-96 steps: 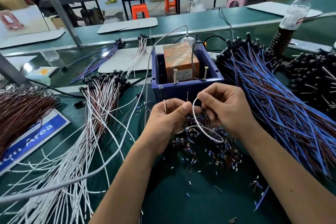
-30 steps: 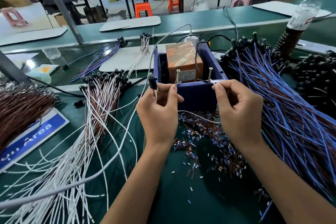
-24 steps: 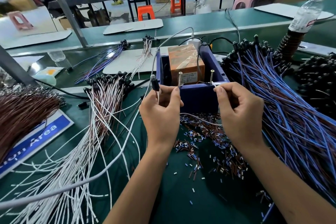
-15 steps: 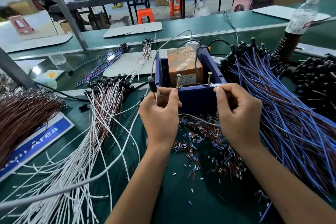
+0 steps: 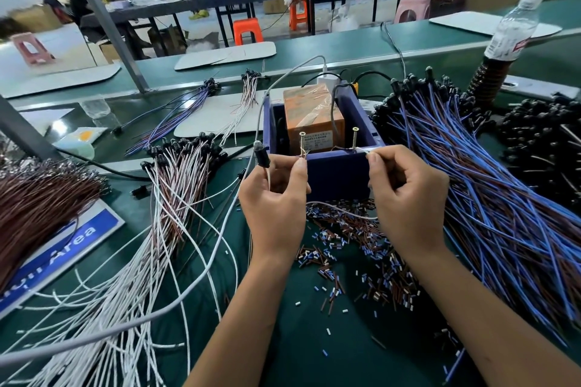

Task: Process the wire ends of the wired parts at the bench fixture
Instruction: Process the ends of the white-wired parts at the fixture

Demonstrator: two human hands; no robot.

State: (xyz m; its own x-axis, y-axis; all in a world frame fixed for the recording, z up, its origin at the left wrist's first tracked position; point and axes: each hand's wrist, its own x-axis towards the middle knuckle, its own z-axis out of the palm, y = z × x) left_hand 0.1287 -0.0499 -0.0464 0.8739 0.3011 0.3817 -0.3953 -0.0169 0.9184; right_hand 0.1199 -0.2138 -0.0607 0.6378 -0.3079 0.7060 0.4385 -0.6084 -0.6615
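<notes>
A dark blue box fixture (image 5: 338, 177) stands mid-bench with an orange block (image 5: 311, 116) inside and two upright screws (image 5: 302, 143) on its front rim. My left hand (image 5: 273, 195) pinches one wire end against the left screw, and the part's black head (image 5: 262, 155) sticks up beside my thumb. My right hand (image 5: 405, 192) pinches the other wire end by the right screw (image 5: 355, 137). The white wire (image 5: 342, 210) sags in a loop between both hands, in front of the box.
White-and-brown wired parts (image 5: 132, 261) fan out on the left, brown ones (image 5: 34, 207) further left. Blue-and-brown wired parts (image 5: 490, 198) pile on the right beside black parts (image 5: 547, 141). Cut insulation bits (image 5: 355, 254) litter the green mat. A plastic bottle (image 5: 509, 38) stands back right.
Both hands rose from the mat to the box's front rim with the white wire, bringing its ends to the two screws. Over the last second they have barely moved.
</notes>
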